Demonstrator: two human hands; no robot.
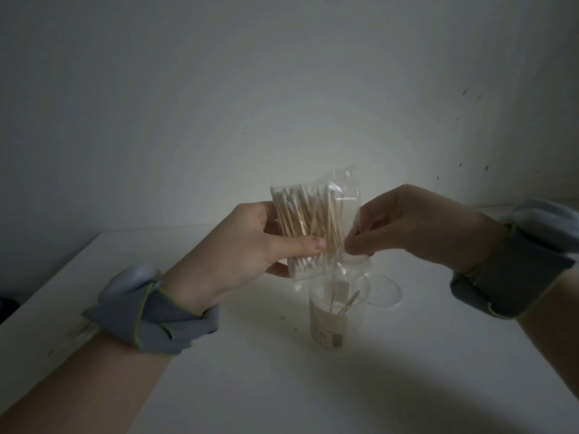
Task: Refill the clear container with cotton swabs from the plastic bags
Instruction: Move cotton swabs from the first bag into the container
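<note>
- Hands first: both are up over the table (407, 355), working on the same plastic bag (343, 189) from either side.
- Left hand (247, 242) grips the bag's left half. Thumb is clamped across the front, and the other fingers are curled round the back, so they're mostly hidden.
- Right hand (407, 223) has its fingertips bunched together, pinching the bag's lower right edge. Can't tell exactly which fingers are doing the pinching, it's pretty dim.
- Bag is see-through, held roughly upright with a slight tilt, and stuffed with cotton swabs (300, 214). They have wooden sticks and white tips showing at the top and bottom. The top right part of the bag looks loose and crinkled.
- Clear container (332, 321) stands upright on the table right below the bag, nearer to the camera. It has a pale label on the front and its mouth is open.
- Inside it there are only a few loose swabs (344, 303), leaning at angles.
- Round clear lid (383, 291) lies flat on the table just beside the container, on its far right side.
- Each wrist has a grey wristband (150, 314) with yellow-green trim.
- Behind all of it is a plain white wall (219, 89), with a few dark specks over on the right.
</note>
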